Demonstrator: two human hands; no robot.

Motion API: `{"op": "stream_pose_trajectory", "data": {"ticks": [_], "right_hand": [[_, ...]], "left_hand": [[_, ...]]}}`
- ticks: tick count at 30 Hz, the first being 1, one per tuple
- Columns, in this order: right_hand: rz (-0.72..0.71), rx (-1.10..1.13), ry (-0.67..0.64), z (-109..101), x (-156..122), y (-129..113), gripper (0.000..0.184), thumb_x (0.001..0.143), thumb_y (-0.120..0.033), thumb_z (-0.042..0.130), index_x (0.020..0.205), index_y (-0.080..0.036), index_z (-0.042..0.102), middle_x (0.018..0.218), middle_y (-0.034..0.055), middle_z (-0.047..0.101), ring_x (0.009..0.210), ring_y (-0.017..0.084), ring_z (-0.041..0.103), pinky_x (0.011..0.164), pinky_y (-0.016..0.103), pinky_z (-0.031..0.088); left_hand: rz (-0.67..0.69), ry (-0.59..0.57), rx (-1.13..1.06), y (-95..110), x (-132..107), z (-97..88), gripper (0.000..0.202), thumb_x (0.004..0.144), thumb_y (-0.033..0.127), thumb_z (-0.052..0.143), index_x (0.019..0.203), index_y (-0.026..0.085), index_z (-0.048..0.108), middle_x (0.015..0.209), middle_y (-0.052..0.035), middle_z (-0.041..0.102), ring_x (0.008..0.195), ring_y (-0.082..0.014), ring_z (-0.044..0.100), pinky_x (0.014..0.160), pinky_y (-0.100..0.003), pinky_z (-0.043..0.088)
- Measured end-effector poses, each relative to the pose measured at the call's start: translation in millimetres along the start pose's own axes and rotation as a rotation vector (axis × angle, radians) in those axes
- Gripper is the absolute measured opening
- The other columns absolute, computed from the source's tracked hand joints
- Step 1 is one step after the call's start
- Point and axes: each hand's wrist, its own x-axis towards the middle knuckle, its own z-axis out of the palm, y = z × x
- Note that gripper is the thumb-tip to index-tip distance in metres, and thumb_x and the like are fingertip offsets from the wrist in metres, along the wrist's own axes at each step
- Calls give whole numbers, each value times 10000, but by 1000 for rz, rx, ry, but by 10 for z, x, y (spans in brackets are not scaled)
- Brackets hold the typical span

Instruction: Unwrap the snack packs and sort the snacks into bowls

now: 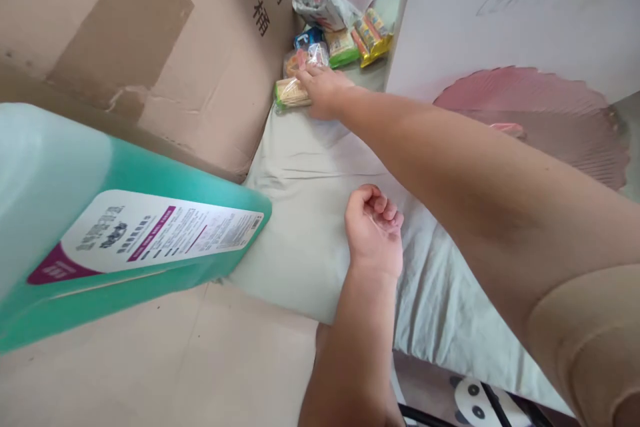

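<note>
My right hand reaches far forward to a pile of snack packets in the corner. Its fingers are stretched out and lie on a small clear packet of pale biscuits and a clear packet with red contents; it is not closed round either. My left hand rests on the pale grey-green sheet below the right forearm. The fingers of that hand are curled into a loose fist with nothing visible in them.
A big green jug with a white and purple label lies tilted at the left on a large cardboard box. A pink leaf-shaped mat is at the right, by a white panel. A panda print shows at the bottom.
</note>
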Motion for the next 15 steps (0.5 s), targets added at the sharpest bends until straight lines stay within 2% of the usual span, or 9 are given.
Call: {"op": "stream_pose_trajectory", "data": {"ticks": [2,5,7,9,12,15], "right_hand": [[-20,101,64,56,39,62,322,872,-184,584,599,-183,412,976,-33,738,1332,136,585,973,220,488],[-57,-19,106,96,-57,80,366,833,-131,634,564,-167,388,944,-6,661,1417,256,539,1004,355,501],[-21,-190,64,101,-177,39,465,673,-61,756,561,-189,324,870,5,588,1342,323,584,1050,453,494],[21,-308,-6,74,-332,-55,562,518,-24,819,571,-221,295,754,-18,493,1161,326,653,1077,516,482],[13,-371,-68,-101,-705,-334,525,510,-96,847,588,-237,348,656,-33,403,956,293,657,1004,499,509],[-107,-321,-42,-507,-1435,-719,380,605,-172,814,671,-240,446,713,1,495,872,265,638,865,419,529]], "left_hand": [[2,6,-15,18,21,-4,156,792,139,489,646,179,456,571,60,283,449,-51,305,453,-200,213],[10,3,-24,29,16,1,151,790,136,489,651,182,453,564,63,280,442,-51,299,448,-199,209],[15,-8,-28,22,-6,2,150,789,137,486,650,182,451,556,67,279,436,-49,301,446,-194,211],[19,-20,-25,0,-35,-3,144,784,139,486,652,184,447,550,70,280,431,-49,305,443,-191,217],[36,-39,8,-61,-66,-27,121,778,146,478,669,189,448,553,73,288,431,-51,307,440,-193,221],[110,-88,179,-154,-64,-60,154,802,181,470,667,203,398,560,74,265,438,-58,288,446,-201,233]]}}
